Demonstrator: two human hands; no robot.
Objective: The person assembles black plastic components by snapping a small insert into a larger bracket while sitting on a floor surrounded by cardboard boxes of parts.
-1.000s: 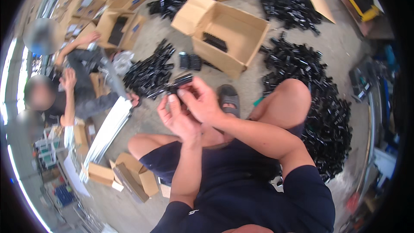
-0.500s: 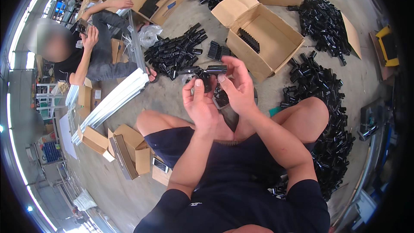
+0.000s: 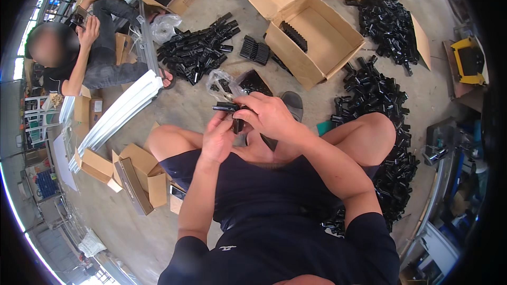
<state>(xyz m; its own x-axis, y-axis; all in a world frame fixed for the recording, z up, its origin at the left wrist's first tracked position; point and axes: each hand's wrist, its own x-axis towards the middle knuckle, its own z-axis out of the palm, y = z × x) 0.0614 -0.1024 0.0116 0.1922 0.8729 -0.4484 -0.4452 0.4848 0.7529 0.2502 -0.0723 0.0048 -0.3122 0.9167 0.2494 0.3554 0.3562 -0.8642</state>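
Note:
My left hand [image 3: 216, 140] and my right hand [image 3: 273, 117] meet above my crossed legs. Both are closed on a glossy black tubular connector [image 3: 226, 106], whose cylindrical arm sticks out to the left. My right thumb and fingers cover its other end, so part of its shape is hidden. Just beyond the hands lie a clear plastic bag [image 3: 217, 81] and a dark tray [image 3: 255, 81] holding small black parts. A neat row of black connectors [image 3: 254, 50] rests on the floor farther off, beside an open cardboard box [image 3: 342, 30] with more connectors stacked along its inner left side.
Loose black connectors form a pile [image 3: 198, 47] at the far left and a larger heap [image 3: 376, 92] along my right. White metal profiles [image 3: 119, 108] lie to the left, near small open cartons [image 3: 142, 166]. Another person [image 3: 79, 53] sits at the upper left. A phone [image 3: 177, 192] lies by my left leg.
Both hands have come lower and closer to my body with the black connector, which has turned. My right fingers now wrap over its end. The whole view has shifted slightly.

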